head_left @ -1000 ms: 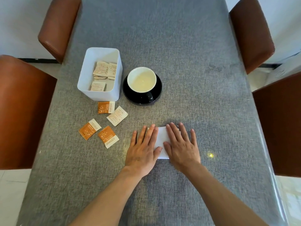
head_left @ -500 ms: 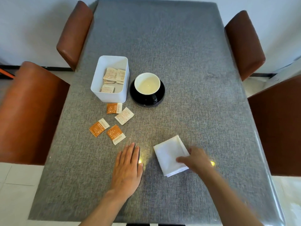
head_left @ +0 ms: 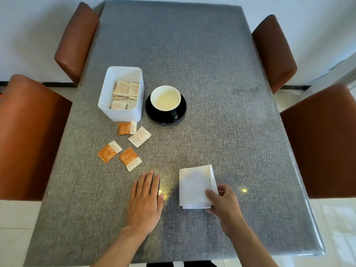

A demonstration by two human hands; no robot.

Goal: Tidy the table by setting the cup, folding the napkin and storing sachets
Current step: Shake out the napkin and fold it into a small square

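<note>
A folded white napkin (head_left: 193,185) lies on the grey table (head_left: 221,112) near its front edge. My right hand (head_left: 223,207) pinches the napkin's near right corner. My left hand (head_left: 145,201) rests flat on the cloth to the napkin's left, fingers spread, holding nothing. A white-lined cup (head_left: 165,98) stands on a black saucer (head_left: 163,117) mid-table. Beside it a white box (head_left: 123,110) holds several sachets (head_left: 126,90). More sachets lie loose in front of the box: an orange one (head_left: 127,128), a pale one (head_left: 139,139) and two orange ones (head_left: 109,151) (head_left: 130,159).
Brown chairs stand at both sides: two on the left (head_left: 28,132) (head_left: 77,39), two on the right (head_left: 273,51) (head_left: 323,139). The far half of the table is bare grey cloth. The table's near edge runs just below my forearms.
Both hands were pressing the napkin flat; my left hand has slid off to the left. My right hand has moved the napkin to the right and turned it square, holding its corner.
</note>
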